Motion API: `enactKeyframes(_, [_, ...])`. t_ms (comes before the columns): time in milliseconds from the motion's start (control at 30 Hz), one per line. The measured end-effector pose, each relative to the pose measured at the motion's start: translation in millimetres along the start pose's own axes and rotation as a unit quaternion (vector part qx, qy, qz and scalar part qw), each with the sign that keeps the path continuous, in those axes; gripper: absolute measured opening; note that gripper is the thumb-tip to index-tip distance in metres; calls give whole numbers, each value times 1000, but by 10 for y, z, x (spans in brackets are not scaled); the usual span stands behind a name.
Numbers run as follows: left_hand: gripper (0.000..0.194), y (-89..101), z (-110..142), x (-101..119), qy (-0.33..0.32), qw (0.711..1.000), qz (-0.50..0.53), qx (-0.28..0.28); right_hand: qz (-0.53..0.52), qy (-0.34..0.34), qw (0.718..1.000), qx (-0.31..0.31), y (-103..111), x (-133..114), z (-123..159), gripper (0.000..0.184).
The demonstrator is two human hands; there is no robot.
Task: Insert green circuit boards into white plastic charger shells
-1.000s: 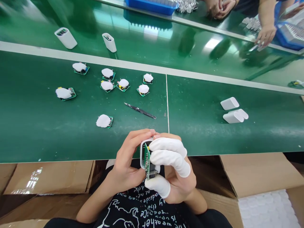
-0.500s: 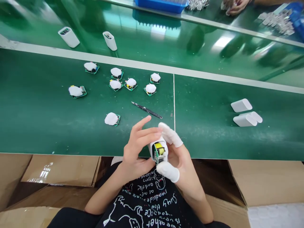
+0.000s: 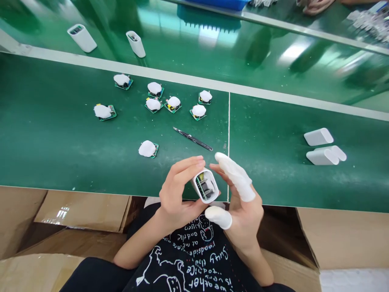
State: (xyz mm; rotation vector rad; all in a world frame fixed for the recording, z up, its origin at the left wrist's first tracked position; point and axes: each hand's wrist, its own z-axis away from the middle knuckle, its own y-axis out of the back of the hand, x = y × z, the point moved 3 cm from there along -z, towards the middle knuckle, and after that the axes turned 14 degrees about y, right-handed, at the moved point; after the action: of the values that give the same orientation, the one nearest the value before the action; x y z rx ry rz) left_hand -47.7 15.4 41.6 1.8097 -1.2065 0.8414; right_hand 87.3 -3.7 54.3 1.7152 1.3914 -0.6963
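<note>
My left hand is wrapped round a white plastic charger housing, whose open end faces me. Inside the housing sits a green circuit board with its components. Close by on the right is my right hand, fingers spread, with white finger cots on the thumb and some fingers. Whether a fingertip behind touches the housing is hard to see. Black tweezers lie on the green bench just beyond my hands. A circuit board with a white blob on top rests to the left of them.
Several more white-topped circuit boards are spread over the bench. Two filled housings stand on the ledge behind. Three white housings lie at the right. A co-worker's hand shows at the top, near clear plastic parts.
The circuit board, which stuck out of the housing, now sits down inside it. My right hand has opened and drawn away from the housing. The view has shifted slightly.
</note>
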Motion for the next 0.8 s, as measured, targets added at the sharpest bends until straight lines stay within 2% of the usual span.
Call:
enactKeyframes(133, [50, -24, 45, -5, 2, 999, 8, 42, 126, 139, 982, 32, -68, -82, 31, 56])
enactKeyframes(267, [41, -48, 39, 61, -36, 996, -24, 72, 177, 208, 960, 65, -177, -78, 43, 47])
enactKeyframes(367, [40, -44, 25, 82, -49, 996, -44, 63, 171, 218, 958, 72, -198, -22, 60, 40])
enactKeyframes(500, [44, -30, 24, 54, -48, 997, -20, 49, 103, 173, 977, 72, -175, 54, 56, 44])
enactKeyframes(667, [46, -25, 27, 39, -56, 995, -20, 81, 181, 235, 955, 22, -207, -20, 27, 42])
enactKeyframes(800, [47, -5, 28, 45, -60, 995, -26, 80, 149, 217, 964, 25, -213, -28, 15, 37])
